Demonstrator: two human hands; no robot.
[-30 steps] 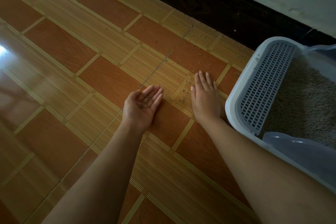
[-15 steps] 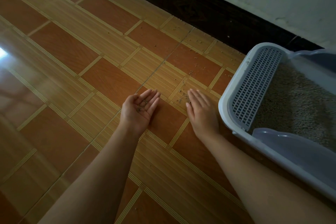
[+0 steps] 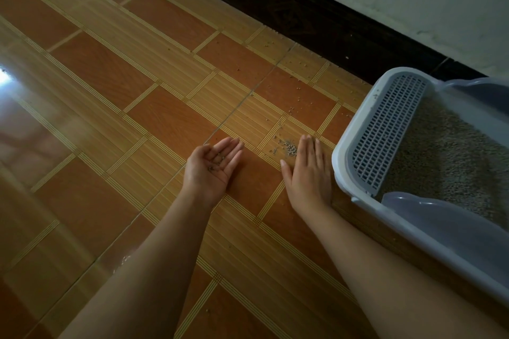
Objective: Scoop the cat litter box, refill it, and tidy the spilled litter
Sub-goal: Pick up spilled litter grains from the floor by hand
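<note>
On the near floor (image 3: 165, 124), the left hand (image 3: 212, 168) lies palm up, loosely cupped, holding a few grains like a dustpan. Just right of it, the right hand (image 3: 308, 173) rests flat with straight fingers, serving as the sweeper. Over the last second it has drawn back, raking the spilled litter (image 3: 290, 147) into a small heap. The filled litter box (image 3: 339, 157) stands right of it. Stray grains (image 3: 298, 91) lie farther off.

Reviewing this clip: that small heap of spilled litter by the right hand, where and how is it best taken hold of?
Probably not pinched: the heap is loose granules lying low on the floor. Come from its right, where the right hand lies flat, and sweep its base leftward into the left hand, cupped palm up with a few grains in it.
</note>
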